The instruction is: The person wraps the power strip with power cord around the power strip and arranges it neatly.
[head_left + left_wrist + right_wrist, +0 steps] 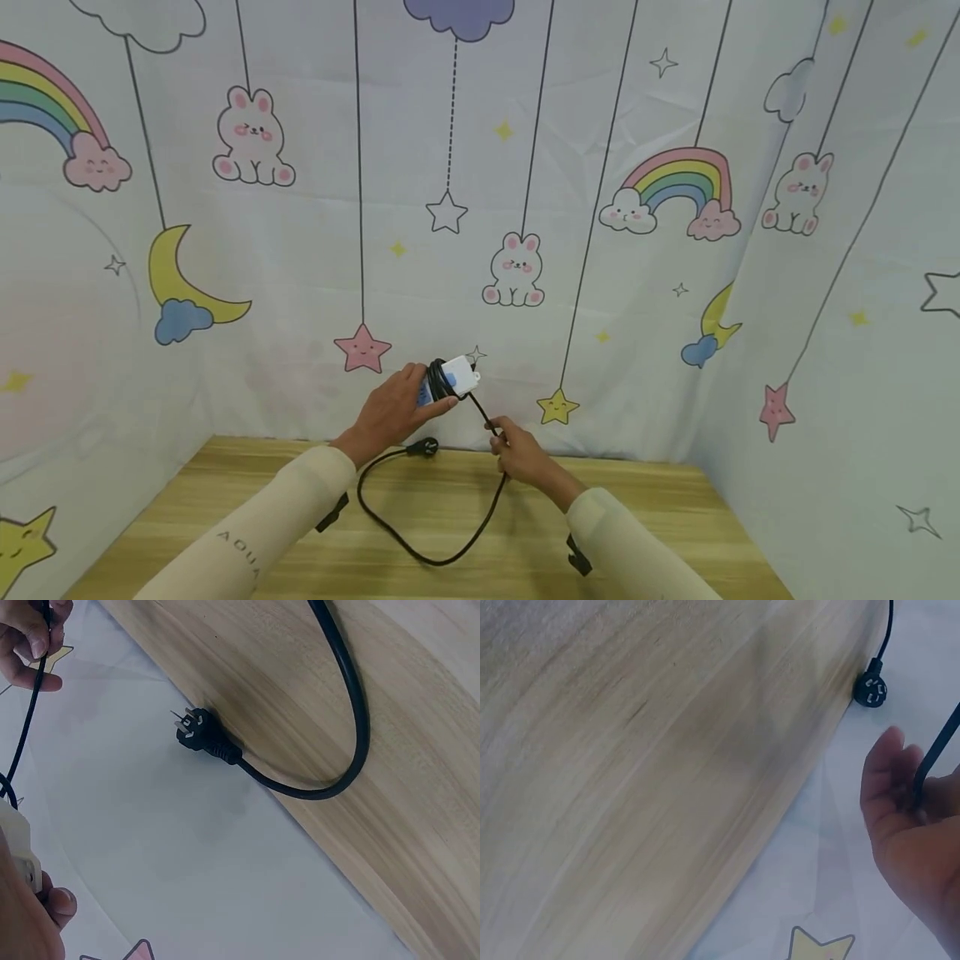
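Note:
A white power strip [461, 376] with a blue patch is held up over the far edge of the table, gripped by my left hand [392, 413]. Several turns of black cord [438, 380] wrap around its body. To the right, my right hand [525, 455] pinches the cord where it leaves the strip. From there the cord hangs in a wide loop over the tabletop and ends in a black three-pin plug [196, 729] at the table's far edge. In the left wrist view only one end of the strip [16, 838] shows.
The wood-grain table [600, 525] runs back to a white cloth backdrop [300, 250] printed with rabbits, stars, moons and rainbows. The cloth also stands along the left and right sides.

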Motion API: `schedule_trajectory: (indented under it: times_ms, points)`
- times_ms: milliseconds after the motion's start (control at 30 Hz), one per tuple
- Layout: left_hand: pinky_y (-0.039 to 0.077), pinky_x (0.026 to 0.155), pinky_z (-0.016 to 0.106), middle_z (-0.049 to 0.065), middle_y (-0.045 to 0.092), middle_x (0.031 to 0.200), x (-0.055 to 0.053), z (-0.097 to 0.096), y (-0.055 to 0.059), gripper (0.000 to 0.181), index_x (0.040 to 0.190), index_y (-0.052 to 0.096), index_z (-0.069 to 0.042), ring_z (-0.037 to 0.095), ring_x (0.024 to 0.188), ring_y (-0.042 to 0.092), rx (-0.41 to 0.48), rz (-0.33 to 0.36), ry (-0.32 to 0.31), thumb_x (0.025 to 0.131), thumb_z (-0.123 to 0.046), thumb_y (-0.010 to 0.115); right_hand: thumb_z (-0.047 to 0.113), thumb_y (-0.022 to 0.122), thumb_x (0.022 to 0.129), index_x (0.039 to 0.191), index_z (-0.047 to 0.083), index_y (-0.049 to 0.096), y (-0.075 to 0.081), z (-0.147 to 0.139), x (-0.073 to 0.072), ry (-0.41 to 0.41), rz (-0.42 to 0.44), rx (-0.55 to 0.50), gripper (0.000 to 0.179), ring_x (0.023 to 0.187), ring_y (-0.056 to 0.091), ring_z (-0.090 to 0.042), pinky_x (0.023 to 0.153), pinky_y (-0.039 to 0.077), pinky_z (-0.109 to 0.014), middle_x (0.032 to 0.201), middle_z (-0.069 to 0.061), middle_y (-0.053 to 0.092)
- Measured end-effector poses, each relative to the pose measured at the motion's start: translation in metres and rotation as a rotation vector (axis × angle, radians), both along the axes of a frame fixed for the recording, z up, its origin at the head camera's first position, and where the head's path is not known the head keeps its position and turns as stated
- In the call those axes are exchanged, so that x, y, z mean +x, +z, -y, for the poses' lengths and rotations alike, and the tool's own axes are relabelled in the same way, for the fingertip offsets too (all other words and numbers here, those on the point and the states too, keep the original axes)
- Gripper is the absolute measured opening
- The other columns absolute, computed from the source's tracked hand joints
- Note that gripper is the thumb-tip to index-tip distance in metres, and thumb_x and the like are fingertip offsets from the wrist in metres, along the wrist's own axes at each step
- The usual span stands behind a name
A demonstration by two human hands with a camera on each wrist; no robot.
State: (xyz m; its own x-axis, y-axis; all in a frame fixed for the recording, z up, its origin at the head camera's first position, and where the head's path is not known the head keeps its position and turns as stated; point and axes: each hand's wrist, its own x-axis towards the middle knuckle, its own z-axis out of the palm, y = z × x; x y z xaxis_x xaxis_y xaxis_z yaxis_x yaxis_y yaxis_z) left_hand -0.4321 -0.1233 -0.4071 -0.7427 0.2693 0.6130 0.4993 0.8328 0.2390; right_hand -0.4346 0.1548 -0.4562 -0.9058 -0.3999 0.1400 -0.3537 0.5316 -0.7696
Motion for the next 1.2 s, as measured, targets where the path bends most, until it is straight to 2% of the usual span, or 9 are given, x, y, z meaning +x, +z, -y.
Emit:
schedule_trajectory:
  times_ms: [167,267,400,500,633,700,800,1000,1200]
  points:
    - [0.052,0.061,0.029,0.01,0.065,0.098,0.0,-0.002,-0.001,0.073,0.136,0.061,0.003,0.014,0.075,0.055,-0.006,-0.018,0.03,0.102,-0.06,0.076,0.001,0.047,0.118,0.153,0.007,0.059,0.001,0.004,0.006,0.007,0.061,-0.064,0.037,0.068,0.068,-0.019,0.057,0.057,-0.032,0.103,-0.011,0.063]
    - [0.051,0.061,0.029,0.011,0.065,0.099,-0.001,-0.004,-0.001,0.074,0.135,0.061,0.004,0.015,0.075,0.055,0.019,-0.014,0.049,0.102,-0.061,0.077,-0.007,0.047,0.113,0.149,0.013,0.064,0.001,0.006,0.008,-0.001,0.054,-0.017,0.045,0.063,0.052,-0.011,0.052,0.046,-0.026,0.104,-0.01,0.066]
    - [0.053,0.061,0.031,0.014,0.066,0.1,0.0,-0.006,0.0,0.075,0.134,0.06,0.005,0.017,0.075,0.057,0.028,-0.025,0.073,0.101,-0.061,0.079,-0.004,0.046,0.116,0.147,0.016,0.068,0.002,0.008,0.01,0.007,-0.024,0.082,0.043,0.061,0.041,-0.011,0.053,0.037,-0.026,0.111,-0.012,0.072]
    - [0.054,0.058,0.032,0.015,0.064,0.098,0.0,-0.007,0.0,0.075,0.131,0.06,0.005,0.017,0.072,0.056,-0.003,-0.06,0.102,0.099,-0.06,0.081,0.003,0.045,0.119,0.145,0.016,0.07,0.004,0.009,0.012,0.025,-0.099,0.133,0.038,0.069,0.049,-0.016,0.062,0.043,-0.03,0.118,-0.016,0.075]
    - [0.052,0.052,0.031,0.014,0.062,0.093,-0.001,-0.006,-0.001,0.076,0.124,0.06,0.005,0.017,0.066,0.053,-0.06,-0.121,0.144,0.095,-0.061,0.085,0.003,0.046,0.119,0.145,0.015,0.072,0.005,0.009,0.015,0.063,-0.186,0.168,0.038,0.094,0.068,-0.026,0.079,0.053,-0.041,0.123,-0.018,0.077]
    - [0.052,0.05,0.031,0.013,0.06,0.09,-0.003,-0.006,-0.002,0.076,0.121,0.06,0.003,0.016,0.064,0.052,-0.091,-0.153,0.165,0.094,-0.063,0.086,0.002,0.047,0.119,0.145,0.015,0.072,0.005,0.008,0.016,0.079,-0.233,0.185,0.038,0.104,0.072,-0.028,0.086,0.056,-0.045,0.121,-0.016,0.077]
    - [0.05,0.048,0.03,0.011,0.059,0.088,-0.003,-0.004,-0.002,0.078,0.118,0.061,0.001,0.015,0.061,0.05,-0.132,-0.197,0.19,0.09,-0.067,0.087,0.002,0.049,0.118,0.145,0.014,0.074,0.006,0.009,0.016,0.097,-0.297,0.214,0.039,0.102,0.071,-0.024,0.088,0.058,-0.044,0.114,-0.012,0.075]
    - [0.05,0.047,0.031,0.011,0.062,0.086,-0.002,-0.001,-0.003,0.087,0.12,0.067,0.002,0.014,0.057,0.05,-0.203,-0.245,0.214,0.085,-0.074,0.088,-0.004,0.053,0.115,0.144,0.013,0.076,0.008,0.009,0.018,0.117,-0.407,0.279,0.041,0.093,0.063,-0.011,0.084,0.056,-0.034,0.107,-0.006,0.07]
    - [0.048,0.045,0.031,0.011,0.064,0.087,0.0,0.003,-0.006,0.088,0.122,0.07,-0.001,0.016,0.056,0.051,-0.261,-0.209,0.21,0.084,-0.078,0.086,-0.004,0.052,0.114,0.147,0.012,0.074,0.013,0.011,0.023,0.15,-0.523,0.343,0.042,0.081,0.049,-0.005,0.076,0.049,-0.026,0.106,-0.006,0.065]
